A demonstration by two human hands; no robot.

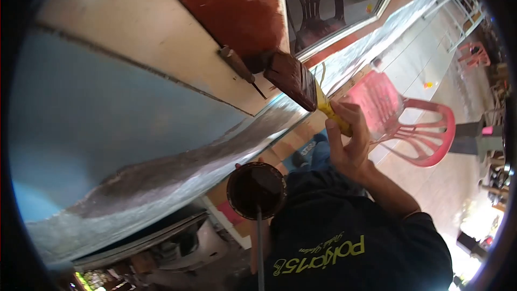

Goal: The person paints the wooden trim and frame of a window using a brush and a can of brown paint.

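Observation:
My right hand [350,137] is closed around the yellow handle of a wide paintbrush [293,81]. Dark red-brown paint coats the bristles, whose tip meets a wet dark patch at the lower end of a red-brown painted panel [231,8]. Below the brush, my left hand [238,166] holds a round paint can [257,189] with dark brown paint inside. Only fingertips show past its rim; the can hides the rest of that hand. A thin grey rod [260,253] runs from the can down to the frame's bottom edge. A brown cylindrical fitting [237,64], perhaps a hinge, sits beside the panel.
A cream strip [134,32] and a blue wall [118,113] with a peeling grey lower band lie left. A window [339,11] reflects a chair. A red plastic chair [425,129] stands at right on the tiled floor [414,64]. A motorbike-like grey shape [194,245] is lower left.

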